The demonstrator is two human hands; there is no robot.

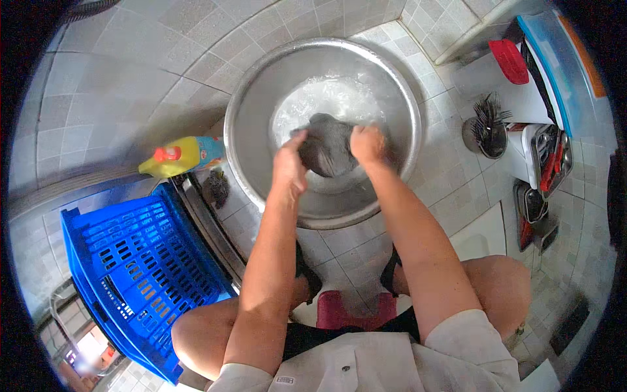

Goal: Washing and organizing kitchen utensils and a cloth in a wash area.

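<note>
A wide metal basin (pixel 250 122) with soapy water (pixel 313 93) in its bottom stands on the tiled floor in front of me. Over the water I hold a dark grey cloth (pixel 330 144), bunched and wet-looking. My left hand (pixel 290 164) grips its left side, thumb uppermost. Closed around its right edge is my right hand (pixel 368 143), the fingers curled in. Part of the cloth hides behind my hands, and I cannot tell whether its lower side touches the water.
Left of the basin are a yellow bottle with a red cap (pixel 183 156), a dark scrubber (pixel 217 187) and a blue plastic basket (pixel 147 264). On the right are a cup of forks (pixel 487 132) and a utensil container (pixel 551 157). A pink stool (pixel 333 311) is beneath me.
</note>
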